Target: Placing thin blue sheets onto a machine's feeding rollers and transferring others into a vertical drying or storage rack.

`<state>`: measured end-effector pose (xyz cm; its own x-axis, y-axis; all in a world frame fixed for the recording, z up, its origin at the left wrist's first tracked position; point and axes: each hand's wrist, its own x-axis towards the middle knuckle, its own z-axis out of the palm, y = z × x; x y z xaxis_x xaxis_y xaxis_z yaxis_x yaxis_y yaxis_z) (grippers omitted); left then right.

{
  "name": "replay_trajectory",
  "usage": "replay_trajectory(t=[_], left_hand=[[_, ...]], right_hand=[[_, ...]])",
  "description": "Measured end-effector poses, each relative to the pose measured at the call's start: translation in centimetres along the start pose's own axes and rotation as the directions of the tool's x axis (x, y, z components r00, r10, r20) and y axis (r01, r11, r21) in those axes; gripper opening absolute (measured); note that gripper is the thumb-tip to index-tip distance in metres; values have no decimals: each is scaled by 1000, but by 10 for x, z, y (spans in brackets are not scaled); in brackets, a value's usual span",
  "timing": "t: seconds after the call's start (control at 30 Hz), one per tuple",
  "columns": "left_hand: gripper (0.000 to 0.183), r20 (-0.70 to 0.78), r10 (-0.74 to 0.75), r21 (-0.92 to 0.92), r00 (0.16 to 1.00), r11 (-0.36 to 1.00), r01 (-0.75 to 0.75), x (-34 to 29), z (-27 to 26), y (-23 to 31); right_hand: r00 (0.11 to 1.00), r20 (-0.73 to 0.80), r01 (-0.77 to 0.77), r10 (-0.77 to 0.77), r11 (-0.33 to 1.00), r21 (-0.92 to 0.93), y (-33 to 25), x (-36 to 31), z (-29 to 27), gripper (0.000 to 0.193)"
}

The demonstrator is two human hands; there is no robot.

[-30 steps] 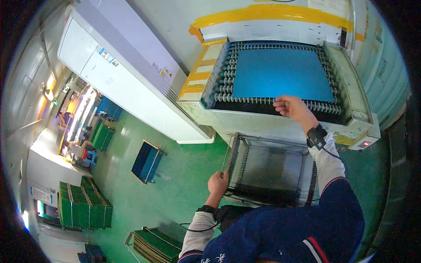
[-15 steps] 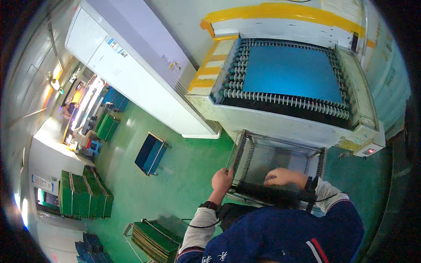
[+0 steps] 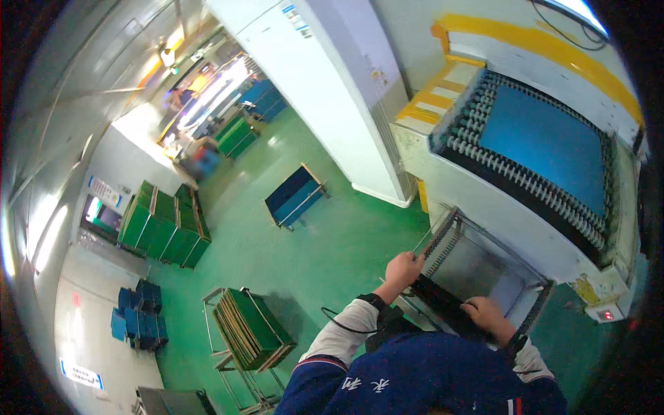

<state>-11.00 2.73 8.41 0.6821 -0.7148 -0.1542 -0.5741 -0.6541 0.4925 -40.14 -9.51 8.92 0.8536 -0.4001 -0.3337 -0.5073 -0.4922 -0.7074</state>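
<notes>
A metal rack (image 3: 508, 241) with slotted, comb-like side rails stands in front of me, below the roller machine. My left hand (image 3: 404, 271) is closed around its left near corner. Along its near side runs a black strip (image 3: 443, 301), and the fingers of my right hand (image 3: 488, 317) curl over that part; just what they touch is partly hidden by the hand. In the machine's bed, a flat blue panel (image 3: 546, 146) lies on rows of white disc rollers (image 3: 526, 187).
A tall white cabinet (image 3: 311, 76) stands left of the machine. On the green floor are a low blue cart (image 3: 297, 197), a trolley of upright green panels (image 3: 254, 328), green stacks (image 3: 166, 225) and blue bins (image 3: 140, 315). A small red-lit display (image 3: 607, 315) sits on the machine's corner.
My view has swung left, so the machine and rack appear farther right. My left hand stays on the rack's corner. My right hand has drawn back from inside the rack to its near side.
</notes>
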Motion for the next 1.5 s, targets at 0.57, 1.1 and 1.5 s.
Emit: replay_trajectory(t=[0.57, 1.1, 1.5], left_hand=[[52, 30, -16, -32, 999, 999, 16, -5, -8, 8], [55, 6, 21, -52, 1000, 998, -20, -5, -1, -2], [53, 46, -11, -43, 999, 999, 13, -3, -2, 0]], right_hand=[[995, 45, -86, 90, 993, -76, 29, 12, 19, 42], [991, 51, -123, 125, 992, -38, 19, 12, 14, 39], [990, 41, -135, 136, 991, -21, 22, 13, 16, 38]])
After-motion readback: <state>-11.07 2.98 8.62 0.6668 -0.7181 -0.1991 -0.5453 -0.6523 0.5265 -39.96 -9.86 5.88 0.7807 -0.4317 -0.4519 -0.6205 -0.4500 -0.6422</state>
